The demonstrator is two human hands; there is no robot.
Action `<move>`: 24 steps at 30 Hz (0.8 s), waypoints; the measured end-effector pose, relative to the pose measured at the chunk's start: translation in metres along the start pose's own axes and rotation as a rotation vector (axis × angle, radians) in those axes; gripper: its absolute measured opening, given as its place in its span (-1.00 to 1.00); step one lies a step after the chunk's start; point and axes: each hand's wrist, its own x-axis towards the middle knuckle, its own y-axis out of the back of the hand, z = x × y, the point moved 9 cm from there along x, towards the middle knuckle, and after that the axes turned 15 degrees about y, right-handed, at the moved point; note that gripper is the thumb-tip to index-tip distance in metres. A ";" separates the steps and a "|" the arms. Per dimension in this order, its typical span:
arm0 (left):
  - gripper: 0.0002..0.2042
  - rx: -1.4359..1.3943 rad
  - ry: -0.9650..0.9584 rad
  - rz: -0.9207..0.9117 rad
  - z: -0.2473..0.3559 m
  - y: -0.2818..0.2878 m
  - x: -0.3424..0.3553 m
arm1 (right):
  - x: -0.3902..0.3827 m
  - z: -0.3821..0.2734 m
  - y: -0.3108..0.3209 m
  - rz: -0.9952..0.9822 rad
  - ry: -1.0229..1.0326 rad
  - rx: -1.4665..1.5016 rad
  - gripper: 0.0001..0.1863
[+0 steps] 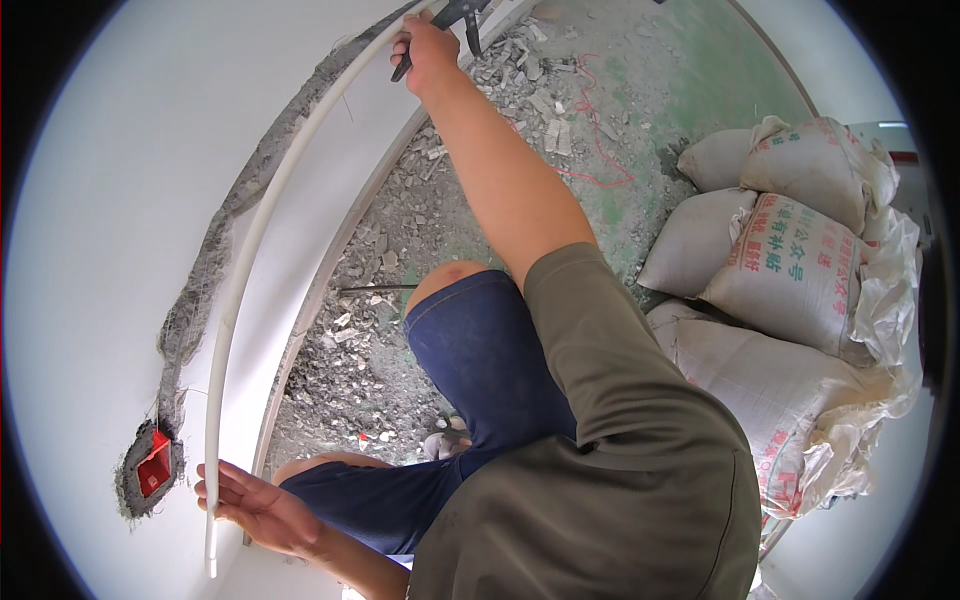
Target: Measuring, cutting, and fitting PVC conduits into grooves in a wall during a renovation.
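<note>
We observe bright, diffuse light on the white wall (100,250) and soft shadows between the sacks (790,250). Fisheye distortion bows straight edges; we note black corners, bluish rim fringing, clear central detail.

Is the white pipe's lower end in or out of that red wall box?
Out: the white pipe ends past the left hand, with wall showing between it and the red wall box.

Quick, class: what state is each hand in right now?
Left hand: holding the white pipe near its lower end.
Right hand: closed, gripping the black tool.
</note>
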 end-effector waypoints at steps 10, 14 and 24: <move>-0.70 -0.003 0.007 0.020 -0.002 0.008 0.033 | -0.005 -0.012 -0.009 -0.005 0.138 -0.179 -0.84; -0.67 -0.023 -0.053 0.184 0.040 0.056 0.032 | -0.001 0.021 -0.029 -0.060 0.238 -0.352 -0.83; -0.71 0.127 -0.128 0.467 0.017 0.058 0.050 | 0.049 0.023 0.008 -0.246 0.056 -0.101 -0.93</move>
